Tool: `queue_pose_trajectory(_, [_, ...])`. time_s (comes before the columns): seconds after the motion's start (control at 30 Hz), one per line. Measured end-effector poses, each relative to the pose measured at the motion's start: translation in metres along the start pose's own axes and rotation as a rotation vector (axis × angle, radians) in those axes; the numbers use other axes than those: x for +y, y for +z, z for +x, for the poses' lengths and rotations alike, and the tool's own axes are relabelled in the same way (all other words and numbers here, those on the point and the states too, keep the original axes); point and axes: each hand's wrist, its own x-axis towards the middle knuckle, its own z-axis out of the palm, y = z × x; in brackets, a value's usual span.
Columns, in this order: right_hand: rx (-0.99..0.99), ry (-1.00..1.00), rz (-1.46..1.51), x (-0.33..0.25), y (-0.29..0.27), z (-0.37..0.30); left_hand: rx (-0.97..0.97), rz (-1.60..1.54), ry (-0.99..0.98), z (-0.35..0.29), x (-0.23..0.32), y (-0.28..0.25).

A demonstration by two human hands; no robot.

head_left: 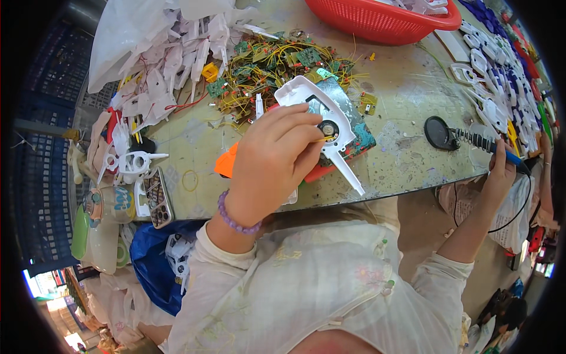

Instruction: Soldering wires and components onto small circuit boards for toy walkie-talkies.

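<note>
My left hand (277, 150), with a purple bead bracelet on its wrist, is over the work at the table's front edge. Its fingertips are pinched around what looks like a thin yellow wire (326, 139). This wire lies at a small round black speaker (330, 131) set in a white plastic half shell (345, 166). The shell rests on a worn, teal-stained block (362, 138). Off to the right, my right hand (501, 168) grips the blue handle of a soldering iron (515, 160). The iron's tip end sits inside the coil of a black spring stand (439, 133).
A tangled heap of green circuit boards with wires (277, 65) lies behind the work. White plastic shells (194, 53) pile up at left, near a phone (158, 197). A red basket (383, 23) stands at the back; more white parts (492, 82) line the right side.
</note>
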Motion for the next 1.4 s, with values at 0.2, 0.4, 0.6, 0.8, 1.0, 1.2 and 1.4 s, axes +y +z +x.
queue_pose_trajectory(0.2, [0.329,-0.199,-0.078,-0.028,-0.028,-0.004,-0.118,-0.131,-0.113,0.001,-0.004,0.002])
queue_pose_trajectory(0.4, [0.456,-0.717,-0.184,-0.067,-0.033,-0.068,-0.123,-0.128,-0.125,0.004,-0.005,0.004])
queue_pose_trajectory(0.6, [-0.254,-0.786,0.546,-0.08,0.047,-0.115,-0.097,-0.134,-0.125,0.001,-0.006,0.003])
queue_pose_trajectory(0.8, [-0.432,-0.74,0.447,-0.091,0.067,-0.128,-0.09,-0.151,-0.121,-0.001,-0.006,0.005])
queue_pose_trajectory(1.0, [-0.567,-0.697,0.411,-0.092,0.069,-0.124,-0.118,-0.133,-0.109,-0.003,-0.007,0.003])
queue_pose_trajectory(1.2, [-0.645,-0.685,0.426,-0.091,0.073,-0.12,-0.119,-0.121,-0.108,-0.003,-0.007,0.003])
queue_pose_trajectory(1.4, [-0.658,-0.693,0.419,-0.092,0.076,-0.12,-0.109,-0.115,-0.109,-0.004,-0.007,0.004])
